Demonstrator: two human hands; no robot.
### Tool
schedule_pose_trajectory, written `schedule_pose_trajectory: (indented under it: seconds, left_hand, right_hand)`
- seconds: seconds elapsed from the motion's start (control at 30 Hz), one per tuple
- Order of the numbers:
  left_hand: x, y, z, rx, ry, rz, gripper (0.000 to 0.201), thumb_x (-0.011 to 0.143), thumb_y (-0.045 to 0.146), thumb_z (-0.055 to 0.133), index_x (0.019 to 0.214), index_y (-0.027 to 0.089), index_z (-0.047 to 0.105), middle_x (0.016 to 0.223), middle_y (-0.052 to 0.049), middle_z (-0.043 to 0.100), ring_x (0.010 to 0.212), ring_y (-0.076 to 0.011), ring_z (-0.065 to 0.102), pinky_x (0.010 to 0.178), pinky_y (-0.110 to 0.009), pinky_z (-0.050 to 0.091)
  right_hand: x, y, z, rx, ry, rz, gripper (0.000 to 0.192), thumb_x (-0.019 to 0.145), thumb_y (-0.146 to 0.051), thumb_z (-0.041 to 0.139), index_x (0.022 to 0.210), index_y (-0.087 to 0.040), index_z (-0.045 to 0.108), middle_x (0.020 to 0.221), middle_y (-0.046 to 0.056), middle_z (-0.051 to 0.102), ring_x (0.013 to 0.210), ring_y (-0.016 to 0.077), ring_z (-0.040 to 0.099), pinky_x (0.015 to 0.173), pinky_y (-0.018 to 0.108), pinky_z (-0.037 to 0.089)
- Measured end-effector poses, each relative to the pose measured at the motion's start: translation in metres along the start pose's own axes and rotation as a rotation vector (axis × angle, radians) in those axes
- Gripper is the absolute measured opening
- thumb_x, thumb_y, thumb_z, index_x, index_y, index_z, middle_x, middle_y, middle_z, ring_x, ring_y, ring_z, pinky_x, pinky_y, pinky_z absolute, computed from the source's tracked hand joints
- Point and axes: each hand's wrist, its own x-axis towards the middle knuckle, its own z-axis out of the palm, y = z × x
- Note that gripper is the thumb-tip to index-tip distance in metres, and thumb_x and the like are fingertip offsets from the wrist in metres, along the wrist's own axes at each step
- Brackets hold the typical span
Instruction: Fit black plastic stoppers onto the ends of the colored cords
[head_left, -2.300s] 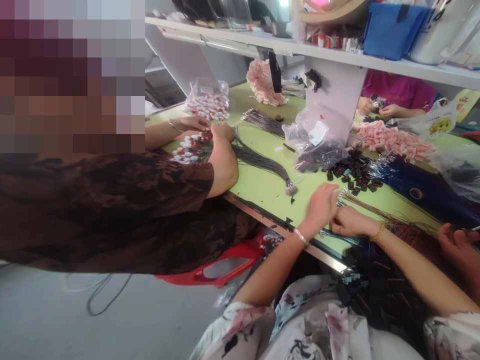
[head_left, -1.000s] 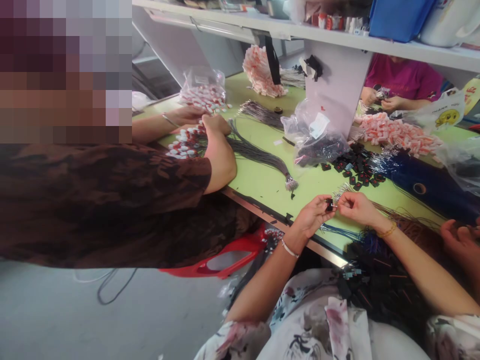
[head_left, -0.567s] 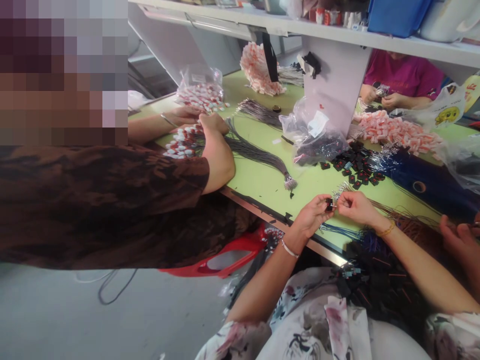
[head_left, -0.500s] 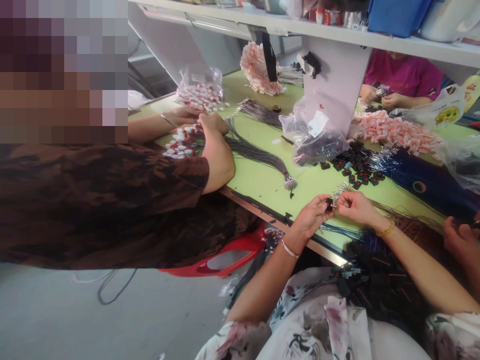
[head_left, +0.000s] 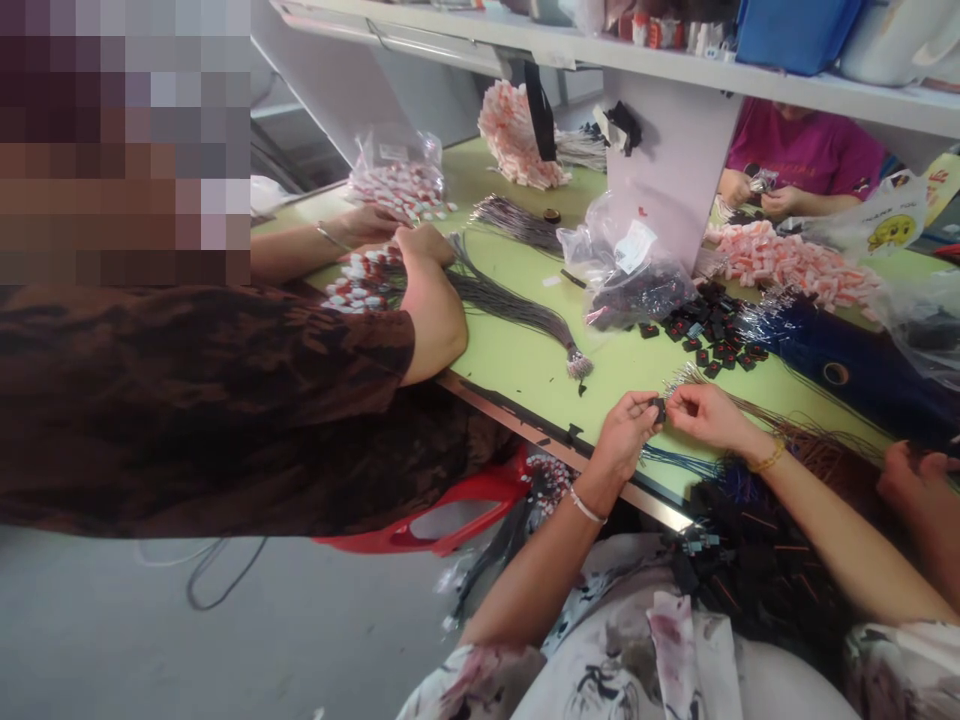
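Observation:
My left hand (head_left: 632, 425) is closed, its fingertips pinching a small black connector housing (head_left: 658, 409) above the table's front edge. Close against it, my right hand (head_left: 703, 415) is pinched too; what sits between its fingertips is too small and hidden to make out. Under and behind the right hand lies a bundle of thin brown wires with metal tips (head_left: 684, 377). Blue wires (head_left: 679, 458) lie below my hands along the edge. A pile of black connector housings (head_left: 720, 335) is on the green table just beyond.
A co-worker's hands (head_left: 424, 243) hold white-and-red connectors on the left. Another person (head_left: 806, 150) works opposite. A hand (head_left: 919, 500) shows at right. A clear bag (head_left: 637, 265), grey wire bundle (head_left: 525, 305) and pink connectors (head_left: 795, 262) lie on the table (head_left: 517, 365). A shelf (head_left: 585, 48) overhangs.
My hands have shifted slightly left and closer together, and the black connector housing has turned between my fingers. The hand at the right edge has moved a little left.

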Motion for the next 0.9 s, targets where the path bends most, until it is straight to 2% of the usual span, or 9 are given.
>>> schedule_pose_trajectory:
  seconds: [0.1, 0.27, 0.37, 0.5, 0.53, 0.63, 0.73, 0.8, 0.9]
  left_hand:
    - [0.002, -0.001, 0.0, 0.013, 0.019, -0.005, 0.034, 0.061, 0.025, 0.079, 0.087, 0.015, 0.061, 0.077, 0.0, 0.059, 0.068, -0.0081, 0.055, 0.067, -0.023, 0.045]
    - [0.002, -0.007, 0.002, 0.105, 0.039, 0.063, 0.03, 0.062, 0.024, 0.076, 0.086, 0.015, 0.061, 0.075, -0.001, 0.059, 0.068, -0.009, 0.054, 0.066, -0.023, 0.045]
    - [0.0, -0.005, 0.001, 0.175, 0.023, 0.078, 0.028, 0.063, 0.024, 0.075, 0.086, 0.015, 0.062, 0.075, -0.001, 0.059, 0.069, -0.01, 0.054, 0.064, -0.023, 0.045]
    - [-0.004, 0.005, -0.006, 0.275, -0.016, 0.102, 0.026, 0.063, 0.022, 0.074, 0.086, 0.014, 0.063, 0.073, -0.001, 0.057, 0.068, -0.0102, 0.053, 0.063, -0.023, 0.046]
    - [-0.005, 0.007, -0.008, 0.296, -0.026, 0.1, 0.026, 0.064, 0.022, 0.074, 0.086, 0.014, 0.064, 0.073, -0.001, 0.057, 0.068, -0.0104, 0.053, 0.064, -0.024, 0.046]
    - [-0.007, 0.011, -0.01, 0.342, -0.043, 0.09, 0.026, 0.065, 0.022, 0.073, 0.087, 0.014, 0.064, 0.074, -0.002, 0.057, 0.071, -0.0118, 0.054, 0.066, -0.026, 0.047]
    - [-0.007, 0.011, -0.009, 0.355, -0.04, 0.091, 0.025, 0.066, 0.024, 0.072, 0.088, 0.014, 0.063, 0.075, -0.002, 0.057, 0.072, -0.0123, 0.054, 0.067, -0.027, 0.048]
    - [-0.006, 0.01, -0.007, 0.356, -0.042, 0.099, 0.026, 0.066, 0.024, 0.072, 0.088, 0.014, 0.063, 0.075, -0.002, 0.056, 0.071, -0.0118, 0.053, 0.067, -0.027, 0.048]
    - [-0.006, 0.009, -0.003, 0.353, -0.053, 0.118, 0.027, 0.065, 0.024, 0.072, 0.089, 0.014, 0.063, 0.075, -0.001, 0.055, 0.07, -0.0111, 0.052, 0.066, -0.026, 0.047]
  right_hand:
    - [0.0, 0.0, 0.0, -0.024, -0.018, -0.011, 0.006, 0.072, -0.016, 0.053, 0.068, -0.015, 0.058, 0.056, -0.004, 0.053, 0.051, 0.0085, 0.043, 0.051, 0.02, 0.032]
    - [0.001, -0.002, 0.003, -0.06, -0.004, 0.016, 0.006, 0.069, -0.016, 0.055, 0.063, -0.016, 0.056, 0.054, -0.004, 0.052, 0.05, 0.0086, 0.042, 0.05, 0.02, 0.031]
    - [0.002, -0.001, -0.008, -0.021, -0.027, 0.007, 0.01, 0.075, -0.02, 0.053, 0.067, -0.016, 0.058, 0.058, -0.002, 0.055, 0.053, 0.0096, 0.044, 0.052, 0.02, 0.033]
    - [0.004, 0.011, -0.032, -0.127, 0.145, 0.051, 0.019, 0.082, -0.029, 0.05, 0.074, -0.015, 0.062, 0.066, 0.001, 0.061, 0.058, 0.0117, 0.048, 0.055, 0.022, 0.034]
    - [0.004, 0.015, -0.036, -0.187, 0.151, 0.066, 0.02, 0.082, -0.029, 0.05, 0.073, -0.015, 0.062, 0.066, 0.001, 0.062, 0.058, 0.012, 0.049, 0.055, 0.022, 0.034]
    - [0.006, 0.023, -0.038, -0.409, 0.073, 0.141, 0.017, 0.08, -0.028, 0.053, 0.074, -0.017, 0.065, 0.07, 0.002, 0.065, 0.061, 0.0137, 0.052, 0.056, 0.023, 0.032]
    - [0.008, 0.024, -0.031, -0.624, 0.013, 0.274, 0.015, 0.079, -0.027, 0.056, 0.078, -0.019, 0.068, 0.077, 0.006, 0.069, 0.067, 0.0167, 0.055, 0.056, 0.025, 0.03]
    - [0.01, 0.023, -0.026, -0.685, -0.023, 0.32, 0.016, 0.08, -0.026, 0.054, 0.079, -0.019, 0.068, 0.079, 0.006, 0.069, 0.067, 0.0177, 0.056, 0.056, 0.026, 0.029]
    - [0.011, 0.021, -0.025, -0.688, -0.065, 0.306, 0.016, 0.081, -0.024, 0.052, 0.08, -0.018, 0.067, 0.079, 0.006, 0.069, 0.066, 0.0171, 0.056, 0.056, 0.026, 0.028]
